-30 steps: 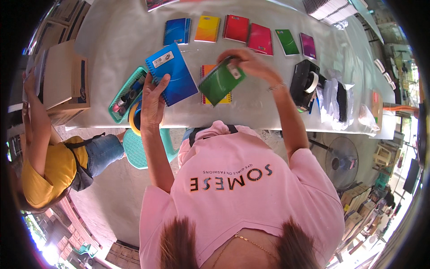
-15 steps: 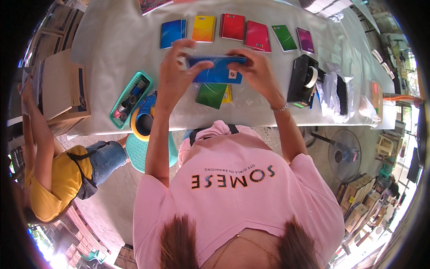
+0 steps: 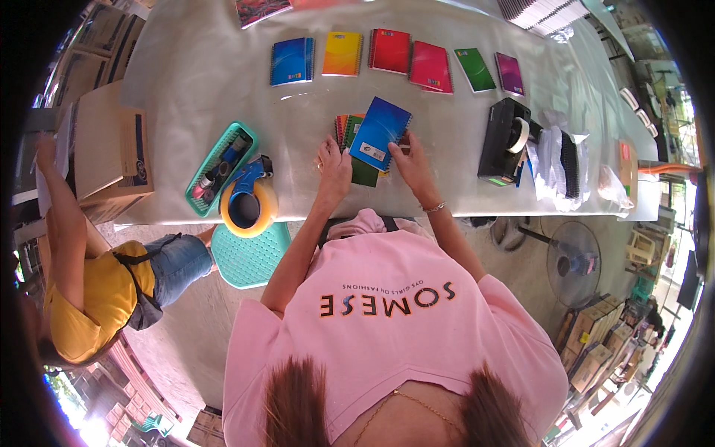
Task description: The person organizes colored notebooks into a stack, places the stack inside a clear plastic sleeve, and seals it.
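We have the blue notebook (image 3: 380, 132) on top of a small pile in the middle of the table (image 3: 313, 112), tilted across it with its label up. Beneath it show a green notebook (image 3: 363, 176) and, at the upper left, the edge of a red-and-orange one (image 3: 342, 128). Our right hand (image 3: 410, 162) is clamped on the blue one's lower right corner, thumb on top. Our left hand (image 3: 334, 168) curls at the pile's left side — whether its fingers pinch anything, we cannot tell. Beyond, six spots of spiral notebooks (image 3: 389, 52) form a row, blue through purple. To our right stands a black tape dispenser (image 3: 497, 141); to our left lie a green basket (image 3: 192, 186) of small items and a tape roll (image 3: 266, 210) by the near edge. Farther left is a co-worker in a yellow shirt (image 3: 93, 298).
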Tool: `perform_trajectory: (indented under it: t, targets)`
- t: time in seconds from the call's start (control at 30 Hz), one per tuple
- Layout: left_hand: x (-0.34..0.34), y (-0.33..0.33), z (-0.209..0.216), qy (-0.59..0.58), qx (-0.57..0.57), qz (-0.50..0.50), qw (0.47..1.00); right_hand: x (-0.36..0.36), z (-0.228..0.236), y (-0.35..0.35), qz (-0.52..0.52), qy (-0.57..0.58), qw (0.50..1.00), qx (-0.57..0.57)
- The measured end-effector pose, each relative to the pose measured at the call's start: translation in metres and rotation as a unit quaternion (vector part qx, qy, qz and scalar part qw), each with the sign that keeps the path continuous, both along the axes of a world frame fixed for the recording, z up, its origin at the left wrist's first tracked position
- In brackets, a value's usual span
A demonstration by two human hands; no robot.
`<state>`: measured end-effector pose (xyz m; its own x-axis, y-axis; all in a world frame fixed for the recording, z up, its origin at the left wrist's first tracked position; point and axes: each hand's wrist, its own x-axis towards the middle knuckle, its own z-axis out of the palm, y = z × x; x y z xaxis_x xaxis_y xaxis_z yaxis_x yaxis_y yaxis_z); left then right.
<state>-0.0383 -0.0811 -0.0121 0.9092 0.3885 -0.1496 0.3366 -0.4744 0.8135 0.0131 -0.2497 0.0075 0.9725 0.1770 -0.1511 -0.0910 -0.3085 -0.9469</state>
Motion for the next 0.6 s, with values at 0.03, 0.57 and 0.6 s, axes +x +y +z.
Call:
perform_trajectory:
  t: [0.03, 0.57, 0.6]
  targets:
    - [0.000, 0.003, -0.004, -0.022, -0.042, 0.018, 0.999, 0.000, 0.000, 0.000, 0.014, -0.005, 0.999, 0.033]
    - [0.038, -0.017, 0.055, 0.030, -0.392, -0.023, 0.919, -0.001, -0.068, -0.031, 0.162, -0.122, 0.967, 0.151]
    - [0.035, -0.018, 0.056, 0.031, -0.391, -0.016, 0.920, -0.003, -0.060, -0.029, 0.145, -0.019, 0.954, 0.263]
